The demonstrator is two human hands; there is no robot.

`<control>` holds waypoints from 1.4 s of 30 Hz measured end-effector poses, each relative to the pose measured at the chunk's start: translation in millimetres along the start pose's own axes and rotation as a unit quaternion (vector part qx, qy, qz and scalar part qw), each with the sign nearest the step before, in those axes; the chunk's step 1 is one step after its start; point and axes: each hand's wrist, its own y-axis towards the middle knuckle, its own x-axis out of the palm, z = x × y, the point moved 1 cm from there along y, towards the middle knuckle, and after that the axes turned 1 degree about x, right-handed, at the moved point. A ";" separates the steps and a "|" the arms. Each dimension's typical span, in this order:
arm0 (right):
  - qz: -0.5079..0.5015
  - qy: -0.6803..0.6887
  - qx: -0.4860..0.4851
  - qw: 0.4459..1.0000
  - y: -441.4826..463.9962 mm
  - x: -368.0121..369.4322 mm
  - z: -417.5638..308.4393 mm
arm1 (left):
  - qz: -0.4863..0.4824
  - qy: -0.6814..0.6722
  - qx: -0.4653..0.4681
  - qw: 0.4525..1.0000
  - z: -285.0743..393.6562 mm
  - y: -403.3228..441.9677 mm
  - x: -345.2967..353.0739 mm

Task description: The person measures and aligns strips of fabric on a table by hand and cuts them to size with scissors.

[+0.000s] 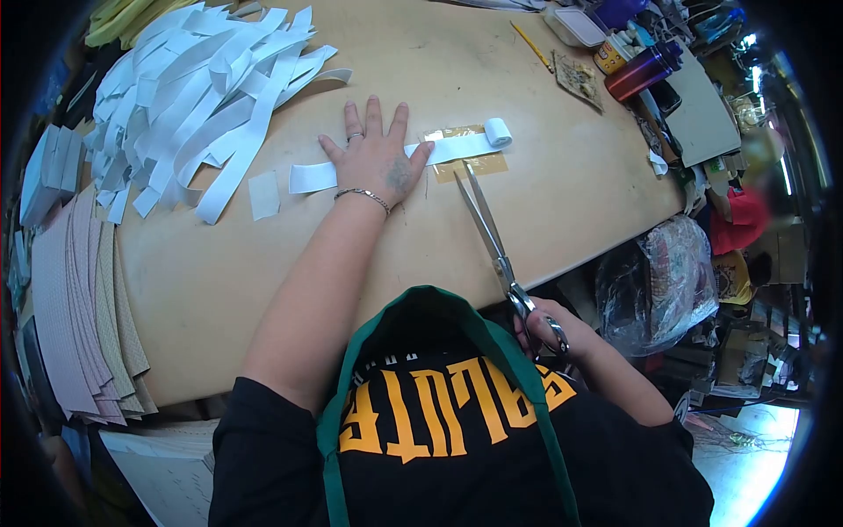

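My left hand (378, 162) lies flat with fingers spread, pressing a white strip of elastic or fabric band (457, 151) onto the table. The strip's right end is a small roll (498, 133), and its left end sticks out past my wrist. Under the strip, brown tape (474, 167) is stuck to the tabletop. My right hand (553, 327) grips the handles of long metal scissors (492, 233) near the table's front edge. Their blades are slightly parted, with the tips just below the strip by the tape.
A heap of cut white strips (211, 88) covers the table's upper left. Stacked patterned fabric pieces (83, 299) lie at the left edge. A pencil (532, 46), a purple bottle (644, 72) and a plastic tub (575, 25) stand or lie at the back right. Another person (742, 220) is at far right.
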 end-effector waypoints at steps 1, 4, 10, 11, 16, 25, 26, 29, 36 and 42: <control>0.004 -0.011 0.006 1.000 1.5 0.7 -2.6 | 0.000 0.002 0.000 1.000 -0.1 -0.2 0.3; 0.022 -0.007 0.022 0.999 5.8 4.9 -5.6 | 0.000 0.000 0.002 1.000 -0.6 -0.6 0.0; 0.065 0.037 0.055 0.996 19.6 12.6 -17.1 | 0.003 0.004 0.003 1.000 0.3 -0.2 0.3; 0.071 0.039 0.060 0.995 22.2 13.4 -18.3 | 0.004 0.004 0.004 1.000 0.4 0.0 0.3; 0.077 0.020 0.078 0.994 34.1 13.9 -30.2 | 0.004 0.003 0.001 1.000 0.6 -0.8 -0.3; 0.098 0.029 0.094 0.990 48.4 14.4 -43.1 | -0.002 -0.003 0.003 1.000 0.2 -0.4 -0.3; 0.101 0.025 0.099 0.990 50.4 13.6 -42.1 | -0.001 -0.001 0.003 1.000 0.1 -0.2 -0.1; 0.110 0.011 0.102 0.989 52.1 14.3 -41.5 | 0.002 0.000 0.002 1.000 0.0 0.2 1.1; 0.124 0.002 0.085 0.989 54.0 16.2 -34.0 | 0.013 0.005 0.004 1.000 -0.9 0.8 3.6; 0.151 0.001 0.085 0.985 53.8 20.4 -35.2 | 0.013 0.003 0.003 1.000 -0.9 0.4 3.7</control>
